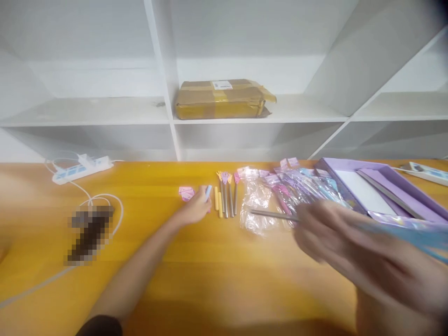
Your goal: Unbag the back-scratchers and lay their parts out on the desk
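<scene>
My left hand (pixel 196 210) pinches a light, stiff blue stick (pixel 208 191); blurred right hand (pixel 336 242) grips a slim rod (pixel 273 214), best held mid-shaft.

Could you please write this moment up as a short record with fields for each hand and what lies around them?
surface: orange table
left hand: stretched forward, fingers on a pale blue stick at the left end of a row of small fork-like tools
right hand: blurred, holding a thin grey rod
near the right hand: clear plastic sleeves, open purple box
left of the table: white power strip
shelf: taped brown parcel
</scene>
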`<action>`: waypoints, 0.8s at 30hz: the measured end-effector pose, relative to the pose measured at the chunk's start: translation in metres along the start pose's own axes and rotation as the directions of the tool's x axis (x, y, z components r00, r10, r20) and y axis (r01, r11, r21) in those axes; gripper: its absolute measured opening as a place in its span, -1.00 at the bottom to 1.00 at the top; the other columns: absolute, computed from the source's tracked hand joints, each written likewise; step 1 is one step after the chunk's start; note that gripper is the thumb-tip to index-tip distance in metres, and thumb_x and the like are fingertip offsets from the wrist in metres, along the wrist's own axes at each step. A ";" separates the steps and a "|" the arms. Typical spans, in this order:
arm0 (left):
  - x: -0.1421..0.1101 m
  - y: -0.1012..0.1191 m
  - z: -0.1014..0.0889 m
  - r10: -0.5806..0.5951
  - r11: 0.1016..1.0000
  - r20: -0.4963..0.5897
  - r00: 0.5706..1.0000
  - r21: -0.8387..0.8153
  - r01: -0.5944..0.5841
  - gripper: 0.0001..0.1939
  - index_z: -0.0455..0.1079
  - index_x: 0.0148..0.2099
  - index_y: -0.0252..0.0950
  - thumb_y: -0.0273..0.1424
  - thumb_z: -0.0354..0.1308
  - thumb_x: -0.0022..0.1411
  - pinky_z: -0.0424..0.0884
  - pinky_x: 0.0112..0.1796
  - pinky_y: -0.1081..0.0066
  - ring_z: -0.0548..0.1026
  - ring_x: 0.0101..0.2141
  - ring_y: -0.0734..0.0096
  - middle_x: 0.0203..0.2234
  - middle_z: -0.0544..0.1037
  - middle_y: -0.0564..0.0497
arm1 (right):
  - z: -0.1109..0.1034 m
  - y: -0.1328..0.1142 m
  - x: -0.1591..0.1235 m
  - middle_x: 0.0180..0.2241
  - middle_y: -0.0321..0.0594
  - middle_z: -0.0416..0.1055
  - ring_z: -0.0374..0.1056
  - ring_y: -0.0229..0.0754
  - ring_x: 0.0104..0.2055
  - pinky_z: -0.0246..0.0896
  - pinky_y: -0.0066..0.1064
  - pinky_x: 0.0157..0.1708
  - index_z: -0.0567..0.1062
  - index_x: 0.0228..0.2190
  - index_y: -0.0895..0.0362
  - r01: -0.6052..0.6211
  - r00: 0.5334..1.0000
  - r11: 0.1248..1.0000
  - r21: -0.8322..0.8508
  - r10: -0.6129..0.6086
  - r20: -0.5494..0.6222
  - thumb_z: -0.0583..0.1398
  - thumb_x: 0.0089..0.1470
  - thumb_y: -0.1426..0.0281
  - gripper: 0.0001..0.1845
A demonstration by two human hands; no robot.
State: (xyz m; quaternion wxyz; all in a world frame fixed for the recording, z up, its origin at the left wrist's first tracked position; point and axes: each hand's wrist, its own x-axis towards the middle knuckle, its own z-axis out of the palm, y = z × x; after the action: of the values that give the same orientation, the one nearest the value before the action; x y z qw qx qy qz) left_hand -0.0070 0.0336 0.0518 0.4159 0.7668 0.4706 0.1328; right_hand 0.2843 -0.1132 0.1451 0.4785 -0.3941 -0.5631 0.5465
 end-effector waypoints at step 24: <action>0.044 0.013 0.025 0.091 0.861 -0.180 0.979 0.509 0.014 -0.87 0.49 -0.14 -0.26 -0.45 0.11 0.42 0.41 -0.15 0.30 0.54 -0.22 0.25 -0.13 0.45 -0.09 | -0.001 0.124 0.151 -0.24 -0.07 0.57 0.44 -0.08 -0.27 0.22 -0.36 -0.22 0.41 -0.09 0.16 -0.391 0.914 0.603 -0.695 0.169 -0.368 0.12 0.39 0.38 -0.87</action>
State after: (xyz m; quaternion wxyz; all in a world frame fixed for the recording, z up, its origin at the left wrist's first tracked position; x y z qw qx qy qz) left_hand 0.0388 0.0547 0.0376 0.1479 0.8414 0.5123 0.0882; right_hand 0.2405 0.0443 0.0387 0.2484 -0.7102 -0.5998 0.2724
